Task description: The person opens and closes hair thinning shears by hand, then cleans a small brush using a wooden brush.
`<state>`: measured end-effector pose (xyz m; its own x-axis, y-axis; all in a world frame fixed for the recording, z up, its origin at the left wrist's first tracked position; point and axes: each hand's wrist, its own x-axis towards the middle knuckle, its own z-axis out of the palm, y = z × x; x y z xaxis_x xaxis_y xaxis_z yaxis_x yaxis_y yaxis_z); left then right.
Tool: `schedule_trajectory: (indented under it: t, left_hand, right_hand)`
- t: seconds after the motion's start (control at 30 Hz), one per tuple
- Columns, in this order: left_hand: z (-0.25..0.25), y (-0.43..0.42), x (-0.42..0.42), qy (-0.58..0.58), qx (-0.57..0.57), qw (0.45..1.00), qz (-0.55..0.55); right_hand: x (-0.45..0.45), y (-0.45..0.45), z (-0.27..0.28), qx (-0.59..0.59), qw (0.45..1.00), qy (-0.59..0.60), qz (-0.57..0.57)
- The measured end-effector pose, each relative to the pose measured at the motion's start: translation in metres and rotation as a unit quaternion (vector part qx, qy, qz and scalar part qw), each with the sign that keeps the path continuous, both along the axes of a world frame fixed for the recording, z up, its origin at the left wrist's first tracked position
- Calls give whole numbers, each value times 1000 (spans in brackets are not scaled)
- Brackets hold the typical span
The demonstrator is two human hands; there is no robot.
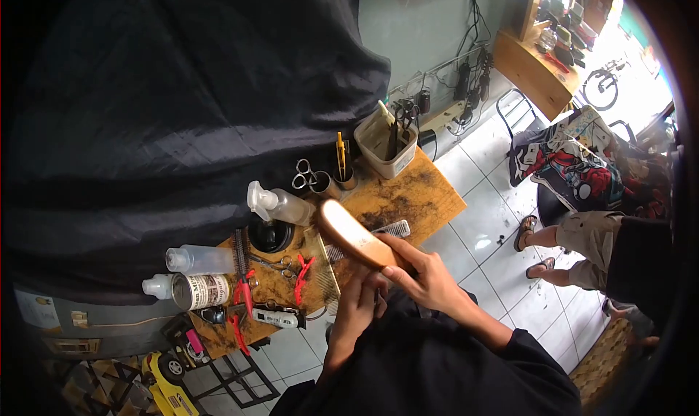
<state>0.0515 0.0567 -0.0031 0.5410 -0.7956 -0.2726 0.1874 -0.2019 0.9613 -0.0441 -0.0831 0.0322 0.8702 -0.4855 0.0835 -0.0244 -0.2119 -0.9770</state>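
My right hand (429,281) is wrapped round the narrow end of a wooden brush (357,230), its smooth pale back turned up; the bristles are hidden. Just below the brush, my left hand (357,310) has its fingers curled, and what they hold, if anything, is hidden. Under the brush lies a pale comb (397,229) on the hair-strewn wooden table (429,201). Left of my hands are red hair clips (303,279), scissors (282,267), a dark comb (240,252) and a white hair clipper (275,318).
Spray bottles (287,206) and a labelled can (204,291) stand along the table's left side. A square tub (389,143) with tools is at the far corner. Black cloth (182,110) hangs behind. Right, a person in shorts (586,234) stands on the tiled floor (480,234) beside a patterned cape (582,157).
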Motion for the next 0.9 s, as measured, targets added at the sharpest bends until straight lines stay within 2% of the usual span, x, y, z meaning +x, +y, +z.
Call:
schedule_trajectory:
  t: [0.03,0.07,0.1,0.13,0.23,0.27,0.33,0.4,0.47,0.5,0.57,0.6,0.67,0.83,0.87,0.9]
  left_hand:
    - [11,-3,0,84,21,995,50]
    - [10,1,-2,101,-6,990,98]
    - [17,2,4,178,-7,980,84]
    - [25,5,13,255,-7,964,70]
    - [21,19,21,360,-111,924,58]
    - [21,18,20,360,-111,925,57]
    - [22,10,16,243,-20,970,-11]
    - [26,-2,7,179,16,982,-54]
    - [21,-14,3,80,31,993,-77]
    - [23,-16,4,79,31,993,-80]
    - [29,-19,5,155,47,986,43]
    - [24,-16,10,155,46,986,43]
    - [11,-1,24,232,-18,969,82]
    - [27,-2,22,222,-44,969,101]
    - [24,-8,14,220,-44,969,101]
    - [20,-17,4,167,-31,981,92]
  right_hand:
    - [0,0,-1,1,1000,1,-2]
    - [-1,-2,-2,-9,999,-21,-35]
    - [-1,-4,-2,-19,997,-43,-67]
    - [-9,-10,7,20,999,38,-33]
    - [-17,-13,-10,19,998,49,-27]
    - [-18,-12,-17,-15,999,22,-18]
    - [-18,-11,-19,-49,999,-4,-15]
    - [-14,-6,-15,-97,995,-33,-17]
    - [-12,-7,-4,-113,994,13,3]
    - [-10,-7,-2,-123,992,-2,-3]
    - [-4,-5,-2,-120,989,-73,-46]
    - [-5,-6,-3,-121,989,-73,-46]
    - [-13,-7,-2,-39,992,-23,-115]
    - [-16,-3,-9,15,990,89,-107]
    - [-10,3,-13,15,990,87,-107]
    - [-3,12,-20,-18,994,20,-109]
